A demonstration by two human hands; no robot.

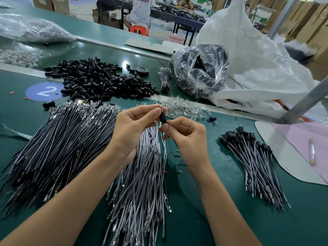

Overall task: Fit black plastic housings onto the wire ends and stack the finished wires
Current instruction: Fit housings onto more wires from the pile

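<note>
Room: factory floor is stretching behind, with cardboard boxes, more benches and a seated person on an orange stool.
Worktop: green matting is carrying everything, with a blue disc marked 2 at the left.
Left hand: fingers are pinching together on the top of a black housing, seemingly steadying it.
Right hand: thumb and forefinger are closing on the wire just below the housing, likely feeding it upward.
Loose housings: pile is lying far side, within reach.
Unfinished wires: two fans are spreading under and left of the hands, a ready supply.
Finished wires: stack is lying to the right, black caps together at the far end, keeping done work apart.
Clear bulbs: heap is sitting just beyond the hands.
Bags: one clear bag of dark parts is resting against a big white sack.
</note>
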